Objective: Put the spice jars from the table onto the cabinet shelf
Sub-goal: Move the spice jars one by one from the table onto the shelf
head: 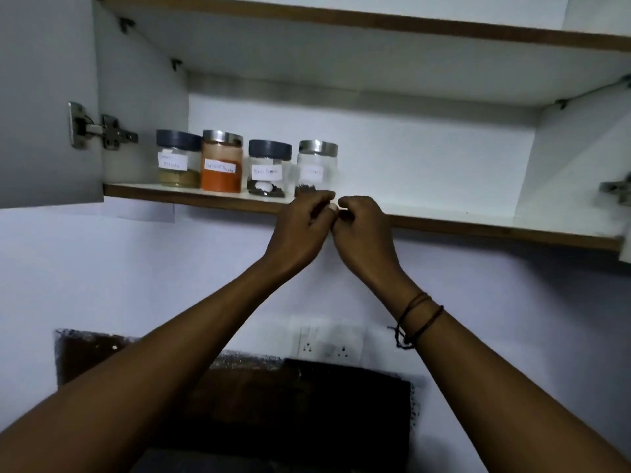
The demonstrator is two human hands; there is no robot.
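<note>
Several labelled spice jars stand in a row at the left end of the cabinet shelf [177,197]. From the left: a dark-lidded jar of brown powder [178,160], a steel-lidded jar of orange powder [222,165], a dark-lidded jar of black grains [268,172], and a steel-lidded, nearly see-through jar [316,169]. My left hand [300,230] and my right hand [365,230] are raised side by side at the shelf's front edge, just below and right of the last jar. Both have curled fingers and touch no jar. A tiny white bit shows between the fingertips; I cannot tell what it is.
The cabinet's left door [44,97] hangs open on a metal hinge [102,131]. The shelf's right half is bare white board. An upper shelf [375,22] sits above. On the wall below are a socket plate [327,343] and a dark panel [273,404].
</note>
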